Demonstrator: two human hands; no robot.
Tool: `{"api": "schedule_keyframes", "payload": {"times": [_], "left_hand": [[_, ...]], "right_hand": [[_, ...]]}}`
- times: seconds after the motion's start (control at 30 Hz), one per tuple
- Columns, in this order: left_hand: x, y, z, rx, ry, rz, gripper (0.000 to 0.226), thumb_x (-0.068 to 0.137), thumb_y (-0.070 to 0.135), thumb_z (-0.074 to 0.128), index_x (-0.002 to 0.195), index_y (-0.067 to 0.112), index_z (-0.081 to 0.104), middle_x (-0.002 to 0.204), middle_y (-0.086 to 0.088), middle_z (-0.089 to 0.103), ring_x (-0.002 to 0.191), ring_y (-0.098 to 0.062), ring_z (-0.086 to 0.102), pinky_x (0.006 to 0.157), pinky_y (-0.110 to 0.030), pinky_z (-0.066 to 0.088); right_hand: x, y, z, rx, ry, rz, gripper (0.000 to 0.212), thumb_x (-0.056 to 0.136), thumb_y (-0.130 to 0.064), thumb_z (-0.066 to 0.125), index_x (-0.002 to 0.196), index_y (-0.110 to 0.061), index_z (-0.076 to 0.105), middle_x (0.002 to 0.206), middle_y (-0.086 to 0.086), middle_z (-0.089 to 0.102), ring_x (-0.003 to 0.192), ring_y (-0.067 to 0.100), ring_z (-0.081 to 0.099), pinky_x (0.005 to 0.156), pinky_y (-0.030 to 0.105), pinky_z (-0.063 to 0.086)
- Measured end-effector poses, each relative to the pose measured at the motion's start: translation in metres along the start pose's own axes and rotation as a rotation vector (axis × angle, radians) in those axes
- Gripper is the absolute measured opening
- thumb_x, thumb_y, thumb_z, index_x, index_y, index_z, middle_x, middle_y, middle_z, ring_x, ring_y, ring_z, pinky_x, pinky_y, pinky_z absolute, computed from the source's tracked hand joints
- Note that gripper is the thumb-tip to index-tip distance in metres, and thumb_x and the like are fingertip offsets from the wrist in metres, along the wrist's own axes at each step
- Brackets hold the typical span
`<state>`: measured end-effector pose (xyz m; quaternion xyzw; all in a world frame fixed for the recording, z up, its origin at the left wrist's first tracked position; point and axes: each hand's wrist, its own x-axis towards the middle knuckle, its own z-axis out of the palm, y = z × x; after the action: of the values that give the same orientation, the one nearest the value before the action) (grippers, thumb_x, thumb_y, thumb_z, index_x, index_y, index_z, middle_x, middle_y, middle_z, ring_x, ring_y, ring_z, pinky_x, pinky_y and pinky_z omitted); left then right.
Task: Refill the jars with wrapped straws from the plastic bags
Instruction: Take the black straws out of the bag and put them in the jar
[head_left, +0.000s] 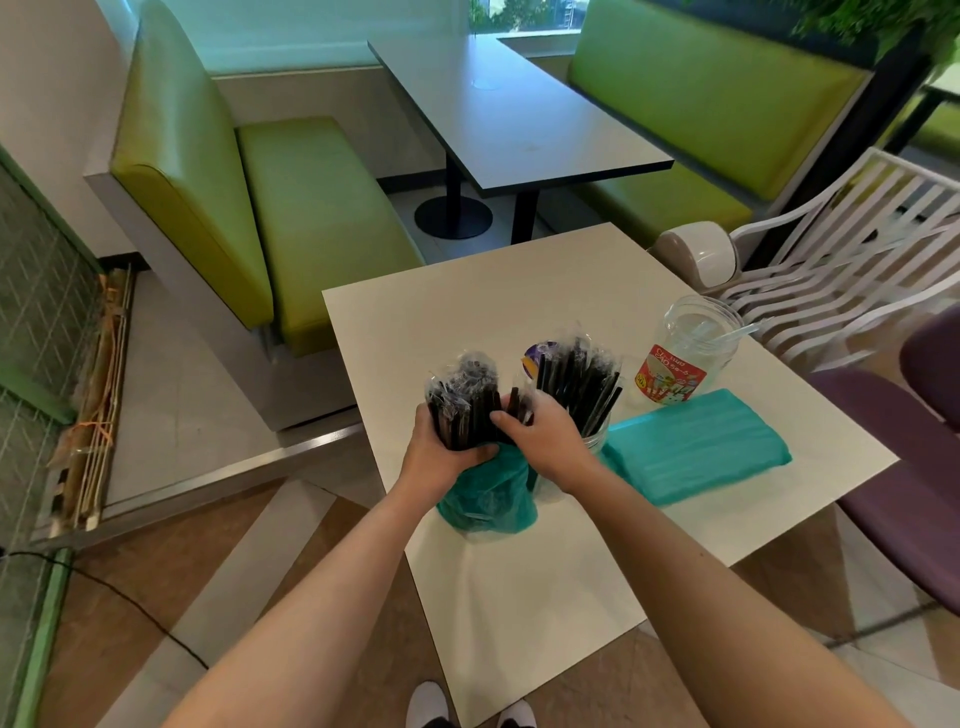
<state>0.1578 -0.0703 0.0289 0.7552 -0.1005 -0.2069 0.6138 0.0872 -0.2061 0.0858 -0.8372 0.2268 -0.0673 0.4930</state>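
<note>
We find the left hand (441, 441) closed around a bundle of wrapped straws (462, 410) above the open teal bag (488, 499), with the right hand (540, 441) pinching strands at its side, just beside the filled jar (576, 395). We judge loose wrappers could slip and scatter, or the jar tip. The white counter (519, 597) stands in a café with green booths (291, 208).
</note>
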Motion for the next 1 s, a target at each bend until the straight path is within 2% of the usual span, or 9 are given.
{"api": "schedule_keyframes", "payload": {"times": [0.13,0.2,0.33,0.43,0.6,0.7,0.87,0.93,1.0], "left_hand": [[-0.002,0.002,0.001,-0.047,-0.015,-0.011,0.079,0.062,0.018,0.092,0.120,0.027,0.039,0.122,0.004,0.059,0.115,-0.016,0.056,0.090,-0.029,0.050],[-0.003,0.003,0.001,-0.054,-0.013,-0.012,0.079,0.063,0.017,0.092,0.121,0.027,0.039,0.120,0.006,0.058,0.114,-0.015,0.056,0.087,-0.026,0.049],[-0.003,0.005,0.001,-0.033,0.004,-0.001,0.076,0.066,0.017,0.090,0.121,0.029,0.038,0.114,0.012,0.057,0.110,-0.012,0.055,0.081,-0.019,0.045],[-0.003,0.007,0.002,-0.034,0.000,0.000,0.074,0.068,0.016,0.089,0.120,0.028,0.038,0.109,0.016,0.056,0.106,-0.010,0.054,0.073,-0.010,0.043],[-0.003,0.008,0.003,-0.038,-0.008,-0.012,0.075,0.065,0.018,0.090,0.119,0.027,0.038,0.112,0.013,0.056,0.108,-0.011,0.054,0.076,-0.015,0.045],[-0.004,0.009,0.004,-0.045,-0.006,-0.023,0.077,0.063,0.019,0.092,0.118,0.026,0.038,0.111,0.012,0.056,0.109,-0.013,0.055,0.080,-0.021,0.047],[-0.006,0.010,0.006,-0.055,-0.019,-0.034,0.077,0.061,0.022,0.093,0.116,0.028,0.039,0.113,0.010,0.058,0.104,-0.010,0.057,0.075,-0.019,0.048],[-0.008,0.011,0.005,-0.051,-0.019,-0.034,0.074,0.064,0.021,0.091,0.116,0.028,0.039,0.110,0.012,0.058,0.101,-0.007,0.057,0.071,-0.014,0.047],[-0.010,0.012,0.005,-0.043,-0.021,-0.022,0.069,0.069,0.018,0.088,0.116,0.027,0.039,0.106,0.016,0.056,0.095,0.000,0.055,0.064,-0.008,0.046]], "right_hand": [[0.001,-0.001,0.000,0.015,-0.015,0.022,0.026,0.094,-0.028,0.061,0.115,-0.012,0.058,0.107,0.000,0.064,0.097,0.015,0.059,0.079,0.026,0.043],[0.000,-0.003,0.000,0.039,-0.029,0.050,0.024,0.098,-0.028,0.055,0.116,-0.012,0.053,0.106,0.002,0.063,0.098,0.018,0.058,0.078,0.028,0.042],[-0.003,-0.008,-0.006,0.097,-0.020,0.040,0.024,0.101,-0.025,0.048,0.124,-0.019,0.049,0.104,-0.008,0.058,0.100,0.013,0.056,0.081,0.023,0.037],[-0.001,-0.009,-0.009,0.061,0.002,0.003,0.020,0.101,-0.025,0.049,0.119,-0.020,0.055,0.105,-0.005,0.061,0.099,0.013,0.057,0.081,0.024,0.038],[0.005,-0.006,-0.010,0.010,0.040,-0.030,0.017,0.098,-0.025,0.052,0.113,-0.019,0.057,0.108,0.000,0.063,0.100,0.015,0.058,0.083,0.028,0.044],[0.003,-0.008,-0.010,0.044,0.008,0.001,0.020,0.098,-0.024,0.053,0.117,-0.018,0.057,0.108,-0.002,0.064,0.099,0.012,0.059,0.077,0.021,0.042],[-0.003,-0.011,-0.012,0.084,-0.055,0.032,0.013,0.098,-0.022,0.052,0.109,-0.020,0.058,0.095,-0.006,0.070,0.093,0.002,0.060,0.072,0.012,0.039],[-0.005,-0.010,-0.013,0.077,-0.085,0.041,0.013,0.098,-0.022,0.051,0.108,-0.020,0.058,0.096,-0.007,0.071,0.094,-0.001,0.059,0.073,0.010,0.037],[-0.007,-0.011,-0.014,0.091,-0.102,0.045,0.013,0.099,-0.022,0.049,0.109,-0.018,0.058,0.103,-0.003,0.068,0.097,0.004,0.058,0.074,0.014,0.039]]}}
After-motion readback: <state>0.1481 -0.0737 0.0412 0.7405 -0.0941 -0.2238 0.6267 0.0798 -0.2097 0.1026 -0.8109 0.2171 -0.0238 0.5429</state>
